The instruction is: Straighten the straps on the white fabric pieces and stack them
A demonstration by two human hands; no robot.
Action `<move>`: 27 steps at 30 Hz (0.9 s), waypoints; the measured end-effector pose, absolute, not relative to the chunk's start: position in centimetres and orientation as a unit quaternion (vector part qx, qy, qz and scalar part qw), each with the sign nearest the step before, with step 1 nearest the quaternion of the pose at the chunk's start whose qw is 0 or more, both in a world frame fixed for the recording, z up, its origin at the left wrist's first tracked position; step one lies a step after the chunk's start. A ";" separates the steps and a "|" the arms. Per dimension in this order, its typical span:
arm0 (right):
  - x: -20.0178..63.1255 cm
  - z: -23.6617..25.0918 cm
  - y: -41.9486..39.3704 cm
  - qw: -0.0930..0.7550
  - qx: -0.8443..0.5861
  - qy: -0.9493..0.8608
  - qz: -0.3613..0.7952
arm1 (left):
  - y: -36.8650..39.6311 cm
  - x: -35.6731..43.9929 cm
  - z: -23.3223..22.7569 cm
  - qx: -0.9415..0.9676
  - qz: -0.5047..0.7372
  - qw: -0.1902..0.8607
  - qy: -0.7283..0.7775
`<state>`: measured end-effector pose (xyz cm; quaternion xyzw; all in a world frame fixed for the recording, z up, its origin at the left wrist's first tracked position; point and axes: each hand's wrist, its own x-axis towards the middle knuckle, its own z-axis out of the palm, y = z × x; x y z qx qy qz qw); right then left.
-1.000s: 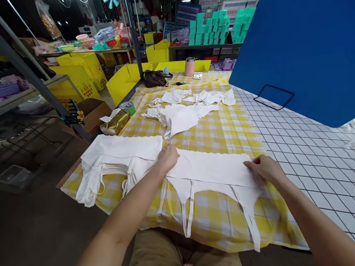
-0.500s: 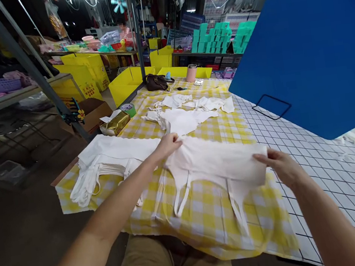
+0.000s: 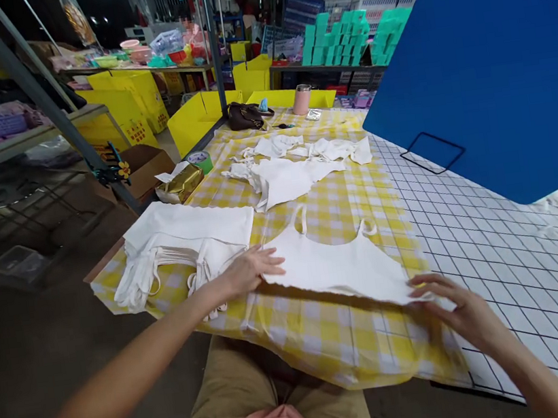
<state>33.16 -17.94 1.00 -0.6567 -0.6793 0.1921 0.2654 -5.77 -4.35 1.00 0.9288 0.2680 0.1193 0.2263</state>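
Observation:
A white camisole top [image 3: 332,263] lies spread over the yellow checked cloth, its two straps pointing away from me and its hem towards me. My left hand [image 3: 253,270] has its fingers over the left end of the hem, with the thumb hidden. At the other end, my right hand [image 3: 450,299] pinches the right corner between thumb and fingers. The near hem is slightly raised, with a shadow beneath it. Left of it sits a stack of white camisole tops [image 3: 183,228], their straps hanging towards me. Beyond lie loose white garments [image 3: 285,177], crumpled together.
A yellow checked cloth [image 3: 295,333] covers the table. A white grid surface [image 3: 468,239] and a large blue board [image 3: 487,72] stand at the right. Farther back are a gold packet [image 3: 180,184], green tape [image 3: 200,159], a dark bag [image 3: 245,115] and a pink cup [image 3: 302,99].
The camisole top has been turned round: its straps hung towards me and now point away. Both hands have come lower and nearer to me with its hem.

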 end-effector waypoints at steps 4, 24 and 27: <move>32.9 -2.8 -21.0 0.218 -0.658 -0.708 0.138 | -7.5 -6.9 -1.8 0.955 0.064 0.149 0.249; 30.8 5.2 -22.7 0.393 -0.677 -0.594 0.188 | -6.7 -7.5 6.1 0.821 0.249 0.382 0.344; 30.2 8.6 -23.1 0.519 -0.678 -0.479 0.204 | -6.6 -8.0 9.7 0.758 0.317 0.447 0.354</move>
